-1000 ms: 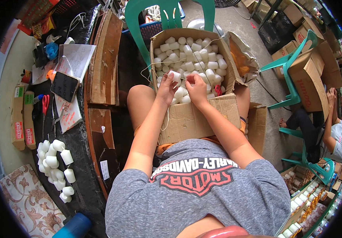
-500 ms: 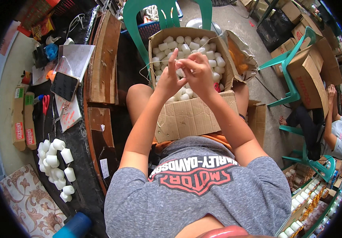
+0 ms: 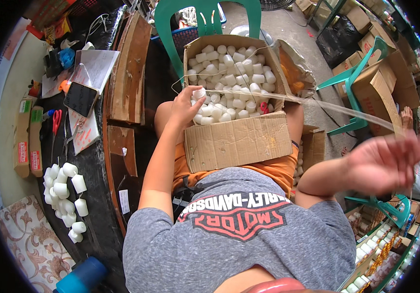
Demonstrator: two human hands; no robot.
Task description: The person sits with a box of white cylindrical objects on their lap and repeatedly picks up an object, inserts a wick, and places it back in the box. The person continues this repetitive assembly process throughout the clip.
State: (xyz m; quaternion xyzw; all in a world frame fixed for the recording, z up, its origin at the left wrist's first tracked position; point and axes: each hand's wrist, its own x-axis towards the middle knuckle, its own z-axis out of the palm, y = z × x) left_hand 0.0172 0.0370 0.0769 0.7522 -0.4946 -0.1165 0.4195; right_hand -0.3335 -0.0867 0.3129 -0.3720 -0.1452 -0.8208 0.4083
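Observation:
My left hand [image 3: 189, 105] is closed around a white rounded cylinder piece [image 3: 199, 94] at the near left of an open cardboard box [image 3: 239, 141]. Many similar white pieces [image 3: 229, 80] fill the box. A thin pale string [image 3: 337, 107] runs from the left hand across the box to my right hand [image 3: 385, 163], far out to the right. That hand is raised and smeared by motion, its fingers curled near the string's end. Loose string also arcs over the box's left edge. Red-handled scissors [image 3: 264, 108] lie among the pieces.
A dark table [image 3: 100, 195] on the left bears a strung bunch of white pieces [image 3: 63, 195], a phone [image 3: 80, 99], red scissors [image 3: 57, 122] and a blue bottle [image 3: 83, 276]. Green chairs [image 3: 361, 83] stand ahead and right. Another person's hand [image 3: 406, 117] shows at the right.
My hands, close together over the box before, are now apart. The right has swung far right and nearer me, with the string drawn out; the left has moved left and holds a white piece.

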